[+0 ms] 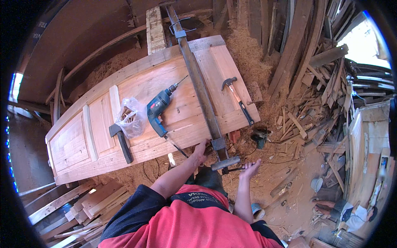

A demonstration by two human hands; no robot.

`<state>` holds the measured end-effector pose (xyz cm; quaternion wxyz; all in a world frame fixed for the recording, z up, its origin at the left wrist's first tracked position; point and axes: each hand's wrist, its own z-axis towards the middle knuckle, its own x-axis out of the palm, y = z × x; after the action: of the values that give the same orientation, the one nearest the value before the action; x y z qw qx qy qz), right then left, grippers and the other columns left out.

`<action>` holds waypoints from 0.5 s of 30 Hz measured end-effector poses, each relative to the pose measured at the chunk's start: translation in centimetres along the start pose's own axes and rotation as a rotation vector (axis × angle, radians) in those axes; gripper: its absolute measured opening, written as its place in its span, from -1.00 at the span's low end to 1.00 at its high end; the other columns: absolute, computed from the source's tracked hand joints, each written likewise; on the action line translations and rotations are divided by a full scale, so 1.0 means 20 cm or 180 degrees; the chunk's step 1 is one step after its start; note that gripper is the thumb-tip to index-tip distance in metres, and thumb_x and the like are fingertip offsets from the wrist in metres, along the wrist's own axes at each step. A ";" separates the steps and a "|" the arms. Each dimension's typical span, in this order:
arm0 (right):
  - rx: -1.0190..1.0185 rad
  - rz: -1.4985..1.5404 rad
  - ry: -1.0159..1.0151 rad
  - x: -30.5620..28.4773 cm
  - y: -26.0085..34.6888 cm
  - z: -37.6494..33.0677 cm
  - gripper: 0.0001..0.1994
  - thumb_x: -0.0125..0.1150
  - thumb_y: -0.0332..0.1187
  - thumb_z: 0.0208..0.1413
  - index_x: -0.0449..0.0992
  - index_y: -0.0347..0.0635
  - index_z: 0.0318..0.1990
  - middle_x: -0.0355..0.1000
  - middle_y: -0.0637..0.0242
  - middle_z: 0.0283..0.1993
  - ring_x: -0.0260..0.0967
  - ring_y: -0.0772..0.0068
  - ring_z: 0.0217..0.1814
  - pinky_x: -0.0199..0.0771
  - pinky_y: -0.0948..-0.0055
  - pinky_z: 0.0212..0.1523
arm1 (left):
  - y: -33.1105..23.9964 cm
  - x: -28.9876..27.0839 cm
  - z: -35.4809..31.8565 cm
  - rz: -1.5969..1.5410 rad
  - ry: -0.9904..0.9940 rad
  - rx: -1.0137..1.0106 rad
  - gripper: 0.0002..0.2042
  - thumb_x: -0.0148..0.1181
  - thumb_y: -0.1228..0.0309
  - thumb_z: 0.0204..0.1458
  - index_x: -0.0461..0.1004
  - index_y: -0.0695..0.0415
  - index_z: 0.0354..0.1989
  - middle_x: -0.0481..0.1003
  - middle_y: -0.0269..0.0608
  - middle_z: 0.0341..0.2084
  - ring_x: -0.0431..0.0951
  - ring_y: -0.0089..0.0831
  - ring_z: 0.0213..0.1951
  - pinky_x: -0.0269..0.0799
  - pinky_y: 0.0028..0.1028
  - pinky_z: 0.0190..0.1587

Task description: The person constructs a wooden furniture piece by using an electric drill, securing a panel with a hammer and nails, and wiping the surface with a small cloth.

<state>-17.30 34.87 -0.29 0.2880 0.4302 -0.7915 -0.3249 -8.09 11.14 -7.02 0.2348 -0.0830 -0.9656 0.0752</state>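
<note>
A long steel bar clamp [200, 84] lies across a panelled wooden door [140, 74], its near jaw [218, 144] at the door's front edge. My right hand [251, 168] is closed round the thin dark handle [236, 169] at the clamp's near end. Beside the near jaw, my left hand [201, 153] is at the door's edge; its fingers are partly hidden, so its grip is unclear. On the door rest a blue power drill [159, 109], a claw hammer [237, 99], a hatchet-like tool [120, 142] and a clear plastic bag [133, 118] of small wooden pieces.
A wooden board [155, 31] stands beyond the door's far edge. Sawdust and offcuts [304, 120] cover the ground at right, and stacked planks [82, 211] lie at lower left. Another person [347, 215] is low at the far right, near a pale bucket [316, 184].
</note>
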 end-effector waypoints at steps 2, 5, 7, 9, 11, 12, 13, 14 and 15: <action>-0.0177 0.0132 0.0335 -0.04 0.05 -0.18 -0.66 0.16 -0.02 0.23 0.25 0.00 -0.41 0.16 0.46 -0.60 0.17 0.50 -0.55 0.28 0.35 -0.46 | 0.03 -0.04 0.02 -0.0100 0.0115 0.0001 -0.81 0.20 0.24 0.15 0.51 -0.02 -0.13 0.53 -0.35 -0.23 0.53 -0.37 -0.17 0.49 -0.28 -0.11; -0.0731 0.0017 0.0903 -0.09 0.02 -0.45 -0.79 0.16 -0.23 0.21 0.33 -0.07 -0.40 0.22 0.41 -0.57 0.20 0.46 -0.51 0.36 0.31 -0.34 | 0.04 -0.07 0.05 -0.0198 0.0208 -0.0114 -0.82 0.22 0.26 0.15 0.52 -0.02 -0.11 0.53 -0.35 -0.21 0.52 -0.37 -0.15 0.47 -0.26 -0.05; -0.1119 -0.0209 0.1102 -0.12 -0.05 -0.60 -0.85 0.15 -0.34 0.18 0.36 -0.11 -0.40 0.25 0.40 -0.55 0.24 0.43 -0.48 0.41 0.28 -0.28 | 0.04 -0.08 0.06 -0.0158 0.0198 -0.0238 -0.82 0.23 0.27 0.15 0.52 -0.03 -0.11 0.53 -0.35 -0.21 0.52 -0.38 -0.13 0.46 -0.25 -0.03; -0.2076 -0.1665 0.1511 -0.14 -0.12 -0.75 -0.73 0.24 -0.36 0.09 0.29 -0.15 -0.56 0.24 0.32 -0.57 0.30 0.24 -0.45 0.46 0.16 -0.05 | 0.05 -0.10 0.08 -0.0073 0.0032 0.0059 -0.83 0.26 0.29 0.14 0.53 -0.04 -0.12 0.53 -0.36 -0.22 0.53 -0.39 -0.16 0.49 -0.24 -0.06; -0.2449 -0.2149 0.1831 -0.14 -0.19 -0.85 -0.78 0.22 -0.43 0.05 0.32 -0.19 -0.56 0.27 0.28 -0.54 0.32 0.19 -0.40 0.45 0.17 -0.08 | 0.05 -0.12 0.11 0.0028 0.0166 0.0040 -0.84 0.28 0.30 0.13 0.53 -0.04 -0.13 0.53 -0.38 -0.22 0.53 -0.40 -0.17 0.50 -0.25 -0.09; -0.2863 -0.2661 0.2256 -0.14 -0.22 -0.89 -0.82 0.20 -0.49 0.01 0.34 -0.23 -0.55 0.29 0.23 -0.50 0.35 0.15 -0.36 0.45 0.18 -0.11 | 0.05 -0.14 0.13 0.0005 0.0068 -0.0106 -0.84 0.30 0.31 0.13 0.54 -0.05 -0.14 0.54 -0.40 -0.22 0.53 -0.42 -0.18 0.51 -0.25 -0.11; -0.3028 -0.2987 0.2388 -0.13 -0.26 -0.92 -0.78 0.29 -0.40 -0.03 0.36 -0.23 -0.56 0.30 0.14 -0.50 0.35 0.04 -0.32 0.41 0.12 -0.05 | 0.05 -0.16 0.15 0.0101 0.0285 -0.0137 -0.84 0.32 0.33 0.11 0.54 -0.06 -0.15 0.54 -0.43 -0.23 0.52 -0.44 -0.18 0.52 -0.27 -0.14; -0.2917 -0.3079 0.2359 -0.12 -0.30 -0.95 -0.78 0.29 -0.40 -0.03 0.36 -0.23 -0.56 0.30 0.14 -0.50 0.35 0.04 -0.32 0.41 0.12 -0.05 | 0.05 -0.18 0.17 0.0131 0.0287 -0.0177 -0.84 0.32 0.33 0.11 0.54 -0.06 -0.15 0.54 -0.43 -0.23 0.52 -0.44 -0.18 0.52 -0.27 -0.14; -0.3084 -0.3574 0.2504 -0.11 -0.35 -0.97 -0.75 0.33 -0.35 -0.05 0.36 -0.22 -0.57 0.32 0.14 -0.49 0.35 0.04 -0.29 0.38 0.09 0.00 | 0.05 -0.19 0.19 0.0251 0.0329 -0.0189 -0.83 0.25 0.31 0.16 0.52 0.00 -0.10 0.57 -0.36 -0.22 0.56 -0.36 -0.17 0.57 -0.21 -0.16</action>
<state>1.40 28.66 6.13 0.4915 0.6709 -0.0746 -0.5503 -6.28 10.97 -12.19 0.2786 -0.1317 -0.9499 0.0513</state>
